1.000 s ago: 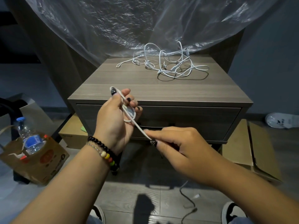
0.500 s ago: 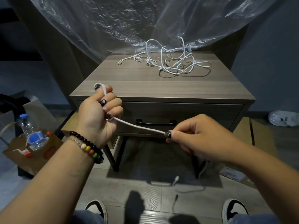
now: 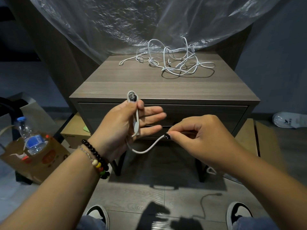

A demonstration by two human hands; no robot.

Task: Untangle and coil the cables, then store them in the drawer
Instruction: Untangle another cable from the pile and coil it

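The right hand [image 3: 204, 138] pinches a white cable [image 3: 146, 149], which sags leftward to the left hand [image 3: 126, 127], thumb pinning its loop, fingers straight. Beyond, the closed drawer [image 3: 207, 113]; tangled cables [image 3: 176, 62] lie on the table [image 3: 116, 85].

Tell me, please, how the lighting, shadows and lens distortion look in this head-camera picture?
Head view: dim room, light from above and behind, casting the person's shadow on the floor; tangled cables throw crisp shadows on the nightstand; plastic sheet glints; wide-angle lens bows the edges; right hand is slightly soft.
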